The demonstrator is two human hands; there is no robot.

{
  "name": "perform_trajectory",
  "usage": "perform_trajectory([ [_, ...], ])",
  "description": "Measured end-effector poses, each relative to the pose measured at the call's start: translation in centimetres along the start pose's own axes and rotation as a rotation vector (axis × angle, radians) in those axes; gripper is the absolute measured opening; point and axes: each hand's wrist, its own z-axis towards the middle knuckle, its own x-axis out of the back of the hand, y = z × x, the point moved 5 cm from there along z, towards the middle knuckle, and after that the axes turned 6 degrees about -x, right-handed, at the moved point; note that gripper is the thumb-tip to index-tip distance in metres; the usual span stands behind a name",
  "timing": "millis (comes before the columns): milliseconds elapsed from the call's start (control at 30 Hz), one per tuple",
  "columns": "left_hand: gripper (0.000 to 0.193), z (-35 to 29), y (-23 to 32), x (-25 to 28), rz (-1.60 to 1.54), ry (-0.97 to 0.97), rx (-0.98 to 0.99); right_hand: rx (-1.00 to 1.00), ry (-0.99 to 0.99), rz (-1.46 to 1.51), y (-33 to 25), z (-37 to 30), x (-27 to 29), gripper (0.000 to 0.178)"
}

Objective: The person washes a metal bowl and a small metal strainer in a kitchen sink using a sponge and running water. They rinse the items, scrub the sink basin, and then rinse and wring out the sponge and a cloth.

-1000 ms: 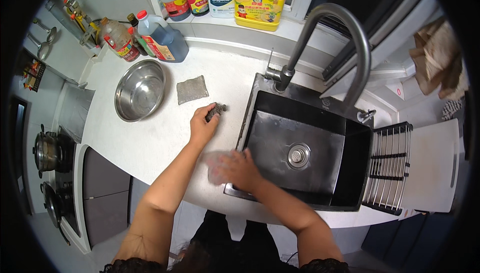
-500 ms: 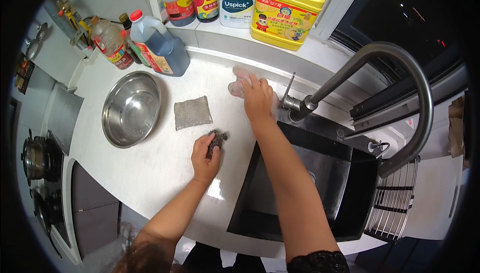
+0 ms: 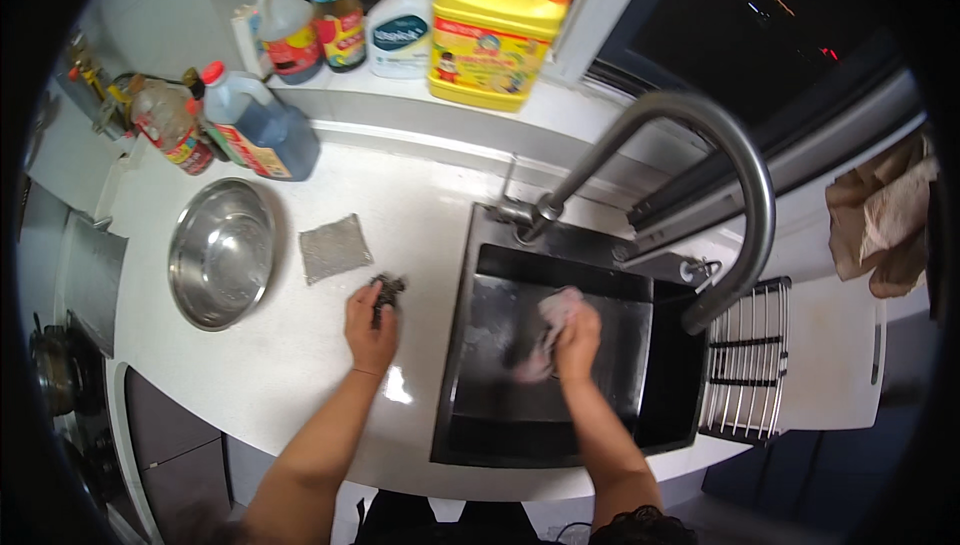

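Inside the black sink (image 3: 455,345), my right hand (image 3: 580,340) grips a pale pinkish cloth (image 3: 556,307). The cloth hangs crumpled and is partly blurred. On the white counter (image 3: 410,205) left of the sink, my left hand (image 3: 370,337) closes round a dark steel wool scrubber (image 3: 388,291). Just beyond that hand lies a flat grey scouring cloth (image 3: 335,248). A round steel basin (image 3: 222,255) sits farther left and holds nothing I can see.
A dark tall faucet (image 3: 745,175) arches over the sink's right side. A metal rack (image 3: 745,360) stands right of the sink. Behind the counter are a yellow detergent jug (image 3: 490,35), a spray bottle (image 3: 400,25) and several sauce bottles (image 3: 262,125). Brown cloths (image 3: 885,215) hang at right.
My right hand has carried the pinkish cloth from the counter's back edge into the sink. My left hand still holds the scrubber by the grey cloth. The head view has shifted right.
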Motion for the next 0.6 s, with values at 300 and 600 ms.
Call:
perform_trajectory([
  [300,0.031,0.5,4.9,-5.0,-0.169,-0.115,0.063,-0.484,0.223,-0.574,15.7,16.0,3.0,0.015],
  [600,0.028,-1.2,3.7,-8.1,-0.123,-0.017,0.208,0.136,0.333,-0.306,7.9,12.9,6.1,0.026],
])
